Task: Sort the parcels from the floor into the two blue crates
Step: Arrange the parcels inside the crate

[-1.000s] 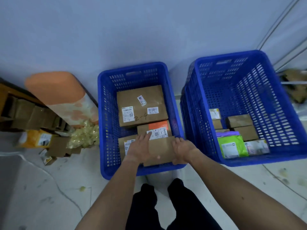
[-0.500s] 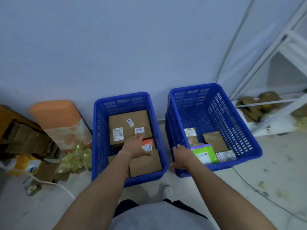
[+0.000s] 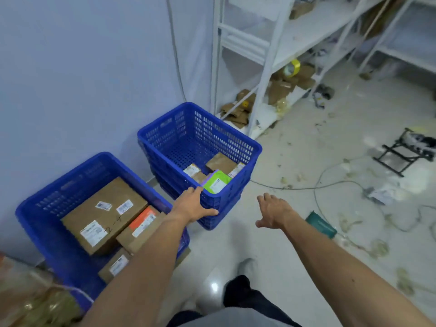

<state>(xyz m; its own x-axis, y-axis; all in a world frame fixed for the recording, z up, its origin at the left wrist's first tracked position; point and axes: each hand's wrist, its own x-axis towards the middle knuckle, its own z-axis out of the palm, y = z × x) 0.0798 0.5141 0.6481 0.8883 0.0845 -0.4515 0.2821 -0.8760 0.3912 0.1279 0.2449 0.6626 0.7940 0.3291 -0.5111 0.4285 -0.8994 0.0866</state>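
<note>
Along the far left, a pale wall (image 3: 82,79) meets a littered floor (image 3: 295,149), with a white shelf rack (image 3: 266,67) standing at the far right and holding scraps of brown cardboard and a yellow tape roll (image 3: 292,67). Against the wall stand the two blue crates, side by side and just apart. The left crate (image 3: 77,182), nearer the viewer, holds a large cardboard box (image 3: 103,213) lying flat with white labels on top. An orange-labelled box (image 3: 141,223) lies just beside it on the right, and a small brown box (image 3: 115,265) sits at the near end, partly hidden by the forearm. The right crate (image 3: 212,138), farther off, holds a brown parcel (image 3: 220,162), a green pouch (image 3: 215,182) at its near wall and a small white-labelled packet (image 3: 193,171) to the left of these. The left hand (image 3: 193,206) holds the near left corner of the right crate, with its fingers hooked over the rim and its thumb laid along the outer wall. The right hand (image 3: 273,213) hovers above bare floor to the right of that crate, with its fingers spread apart and nothing in them. Farther right on the floor lie a grey cable (image 3: 318,182), a black folding stand (image 3: 401,154) and a teal object (image 3: 320,224).
</note>
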